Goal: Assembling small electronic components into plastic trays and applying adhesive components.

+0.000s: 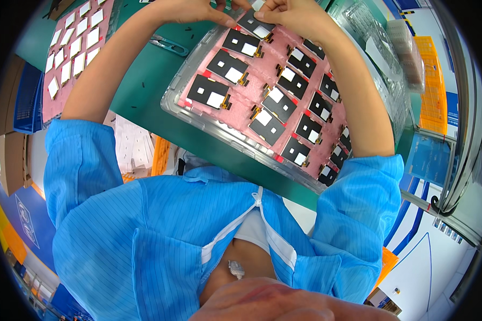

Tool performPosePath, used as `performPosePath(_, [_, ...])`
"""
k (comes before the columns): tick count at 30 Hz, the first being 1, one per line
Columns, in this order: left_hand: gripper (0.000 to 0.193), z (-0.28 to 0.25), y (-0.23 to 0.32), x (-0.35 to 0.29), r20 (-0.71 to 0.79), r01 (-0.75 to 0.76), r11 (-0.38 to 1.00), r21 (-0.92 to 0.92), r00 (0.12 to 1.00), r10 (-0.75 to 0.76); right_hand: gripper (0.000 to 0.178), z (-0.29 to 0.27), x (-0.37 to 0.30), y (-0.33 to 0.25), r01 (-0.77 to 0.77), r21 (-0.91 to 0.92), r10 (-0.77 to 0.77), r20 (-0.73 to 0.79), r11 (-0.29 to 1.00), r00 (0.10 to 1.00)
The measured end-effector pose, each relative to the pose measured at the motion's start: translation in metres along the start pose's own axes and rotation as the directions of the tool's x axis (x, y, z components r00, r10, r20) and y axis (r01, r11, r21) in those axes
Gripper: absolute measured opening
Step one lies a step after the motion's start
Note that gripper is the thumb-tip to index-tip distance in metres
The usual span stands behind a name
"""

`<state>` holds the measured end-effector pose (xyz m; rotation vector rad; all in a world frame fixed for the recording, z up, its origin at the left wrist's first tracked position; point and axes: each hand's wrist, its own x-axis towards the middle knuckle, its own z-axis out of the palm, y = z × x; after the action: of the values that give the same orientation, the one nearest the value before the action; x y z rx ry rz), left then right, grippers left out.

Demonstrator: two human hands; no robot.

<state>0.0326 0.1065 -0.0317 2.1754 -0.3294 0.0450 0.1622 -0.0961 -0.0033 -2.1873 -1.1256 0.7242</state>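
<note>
Both hands meet at the far edge of a clear plastic tray, partly cut off by the top of the view. Under them lies a flat black panel with white patches and a short gold-brown ribbon connector. My right hand pinches a small white piece just above that panel, finger and thumb closed. The thumb of my left hand reaches to the panel's left corner, apart from its fingers. Several similar black panels lie in rows on the tray's pink foam sheet.
A blue-handled tool and small dark scraps lie on the green tabletop. At the left, a pink sheet bears several white pieces. Stacked clear trays stand right of my right forearm, with an orange crate beyond.
</note>
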Motion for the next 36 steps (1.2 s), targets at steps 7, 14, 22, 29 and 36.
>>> performPosePath(7, [0.039,-0.002,0.000,0.004,0.038,0.023,1.000,0.008,0.999,-0.023,0.021,-0.003,-0.004,-0.009,0.030,-0.100,-0.034,-0.041,0.995,0.999])
performPosePath(14, [0.038,-0.001,0.011,0.000,0.010,0.070,0.998,-0.008,0.998,-0.070,0.022,-0.002,-0.005,-0.011,0.008,-0.146,-0.018,-0.063,0.989,0.998])
performPosePath(22, [0.036,0.000,0.011,0.001,0.021,0.080,0.996,-0.030,0.997,-0.079,0.023,0.003,-0.005,-0.005,0.031,-0.203,-0.058,-0.130,0.979,0.990])
performPosePath(29, [0.037,-0.002,0.011,0.000,0.016,0.057,0.998,-0.026,0.998,-0.057,0.024,0.003,-0.013,-0.018,0.018,-0.248,-0.049,-0.117,0.969,0.992])
performPosePath(36, [0.038,-0.003,0.011,0.000,0.023,0.043,0.999,-0.002,0.999,-0.043,0.023,0.008,-0.014,-0.015,0.023,-0.297,-0.078,-0.173,0.955,0.982])
